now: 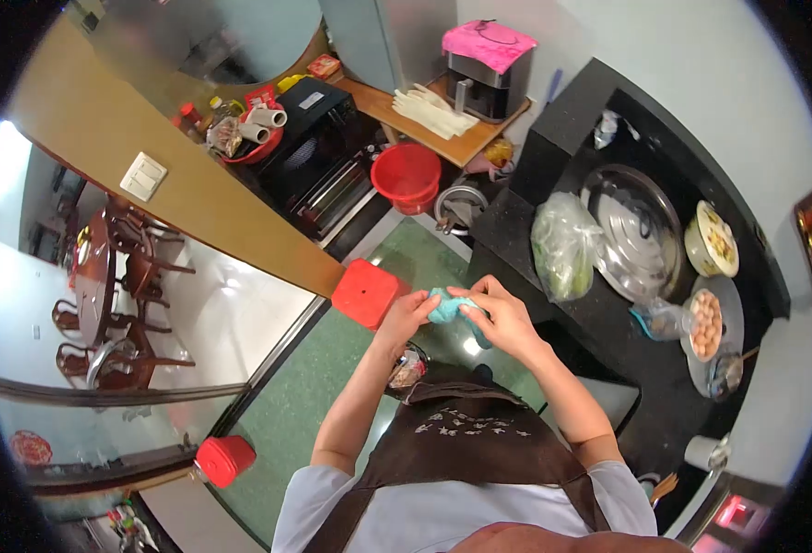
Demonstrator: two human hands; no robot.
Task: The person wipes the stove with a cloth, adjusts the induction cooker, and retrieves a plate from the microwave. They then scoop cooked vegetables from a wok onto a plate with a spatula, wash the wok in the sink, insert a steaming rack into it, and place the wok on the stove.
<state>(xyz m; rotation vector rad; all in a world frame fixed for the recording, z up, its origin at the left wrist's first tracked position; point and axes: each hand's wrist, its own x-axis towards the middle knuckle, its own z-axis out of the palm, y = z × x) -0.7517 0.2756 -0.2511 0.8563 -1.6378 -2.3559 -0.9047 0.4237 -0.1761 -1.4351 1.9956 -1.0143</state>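
A dark apron (466, 438) fills the bottom middle of the frame; above it, near the centre, the left hand (409, 313) and right hand (509, 321) have their fingers closed on a turquoise cloth (445, 309).

Green floor (288, 426), black countertop (567, 334), pale wall (645, 51), dark wooden dining table (99, 267) beyond doorway

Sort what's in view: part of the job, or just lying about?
Job:
turquoise cloth, held by left hand and right hand

Apparently just lying about:
red stool
red basin
eggs
clear plastic bag
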